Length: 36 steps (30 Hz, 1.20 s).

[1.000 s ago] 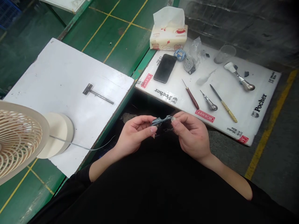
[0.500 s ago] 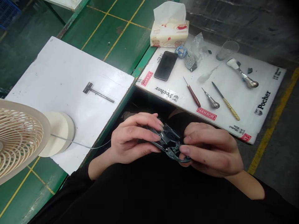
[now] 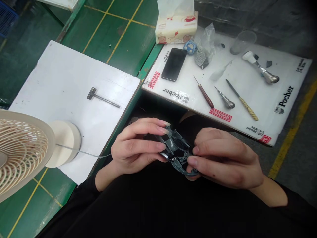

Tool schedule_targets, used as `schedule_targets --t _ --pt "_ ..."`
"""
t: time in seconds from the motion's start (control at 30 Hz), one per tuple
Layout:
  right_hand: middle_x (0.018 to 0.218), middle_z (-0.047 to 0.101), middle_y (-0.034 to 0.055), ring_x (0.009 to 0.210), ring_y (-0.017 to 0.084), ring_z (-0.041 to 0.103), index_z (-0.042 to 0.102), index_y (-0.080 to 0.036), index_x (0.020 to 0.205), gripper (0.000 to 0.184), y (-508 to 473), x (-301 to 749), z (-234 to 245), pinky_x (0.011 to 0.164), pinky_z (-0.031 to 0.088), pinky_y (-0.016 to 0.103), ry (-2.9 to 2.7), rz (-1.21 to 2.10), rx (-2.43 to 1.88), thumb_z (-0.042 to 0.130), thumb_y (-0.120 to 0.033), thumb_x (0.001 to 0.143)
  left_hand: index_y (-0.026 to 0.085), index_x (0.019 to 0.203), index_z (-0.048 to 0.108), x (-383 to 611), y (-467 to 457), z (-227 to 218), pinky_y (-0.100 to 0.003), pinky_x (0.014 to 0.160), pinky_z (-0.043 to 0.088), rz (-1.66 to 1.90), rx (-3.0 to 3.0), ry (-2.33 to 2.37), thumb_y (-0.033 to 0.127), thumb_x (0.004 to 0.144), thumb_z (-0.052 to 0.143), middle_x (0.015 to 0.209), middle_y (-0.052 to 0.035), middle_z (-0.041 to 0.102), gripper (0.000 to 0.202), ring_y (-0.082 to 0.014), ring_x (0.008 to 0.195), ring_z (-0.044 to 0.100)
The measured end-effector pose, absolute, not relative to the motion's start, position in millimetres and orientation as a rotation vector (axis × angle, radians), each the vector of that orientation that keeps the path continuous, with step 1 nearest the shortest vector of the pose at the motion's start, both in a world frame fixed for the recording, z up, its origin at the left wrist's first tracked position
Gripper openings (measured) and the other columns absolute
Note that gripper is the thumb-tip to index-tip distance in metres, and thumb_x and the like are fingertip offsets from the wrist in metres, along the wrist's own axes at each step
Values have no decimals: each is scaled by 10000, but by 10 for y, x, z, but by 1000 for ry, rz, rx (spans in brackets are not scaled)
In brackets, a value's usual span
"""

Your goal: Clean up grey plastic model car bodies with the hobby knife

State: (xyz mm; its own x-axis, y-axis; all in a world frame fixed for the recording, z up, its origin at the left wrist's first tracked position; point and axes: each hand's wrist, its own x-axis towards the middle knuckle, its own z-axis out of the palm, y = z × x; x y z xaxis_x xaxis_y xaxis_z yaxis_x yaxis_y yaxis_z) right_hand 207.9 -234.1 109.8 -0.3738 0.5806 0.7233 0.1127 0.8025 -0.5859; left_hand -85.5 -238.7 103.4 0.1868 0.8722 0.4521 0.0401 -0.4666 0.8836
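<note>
From the head camera, you have the dark grey plastic part [image 3: 177, 150] pinched between both hands over your lap, just on the near side of the gap between the left white board [image 3: 61, 72] and the right white board [image 3: 247, 82]. Your left hand [image 3: 135, 147] is closed narrowly on the part's left edge, fingertips on top. Your right hand [image 3: 223, 162] is closed just as narrowly on the curved near-right rim. The part sits tilted, its ribbed open face turned up toward you.

It looks thin and ribbed, so I'd judge it best to press only on the outer rim, not across the middle. Leave your fingertips off the round opening so the face is plain to see, and hold both wrists low.

On the right board, the red-handled awl [image 3: 204, 96], metal pick [image 3: 225, 100] and yellow-handled file [image 3: 244, 100] lie side by side, far of your right hand and well apart from it. The T-shaped key [image 3: 101, 98] lies on the left board, and the fan [image 3: 22, 148] stands at the near left.
</note>
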Motion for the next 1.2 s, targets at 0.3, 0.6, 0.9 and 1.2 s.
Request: schedule_targets --t 0.3,0.6,0.9,1.2 --pt "1112 852 38 829 210 825 899 -270 1021 206 -2355 2072 1070 667 757 384 -1941 448 -416 1068 -180 944 342 888 946 -834 -2369 1066 -670 1073 752 1289 1579 955 589 820 1129 1023 -98 867 315 -397 1121 877" --pt "1035 872 26 797 201 825 892 -290 1013 169 -2380 2081 1220 685 749 365 -2029 471 -493 1051 -232 1000 363 925 935 -914 -2410 960 -668 1103 741 1290 1698 908 545 937 1046 1124 -94 891 213 -396 1212 866" --pt "996 885 5 759 171 829 888 -269 1032 150 -2352 2079 1309 669 738 349 -2090 462 -509 1032 -228 1035 368 945 906 -957 -2352 891 -679 1202 684 1357 1850 845 535 903 1086 1170 -66 867 249 -393 1315 810" --pt "1072 859 19 808 185 817 893 -181 1095 135 -2470 1964 1242 697 720 404 -1885 534 -618 877 -47 1089 306 1134 913 -894 -2193 1053 -383 748 740 1663 2353 836 505 1021 1006 979 -26 810 247 -236 952 788"
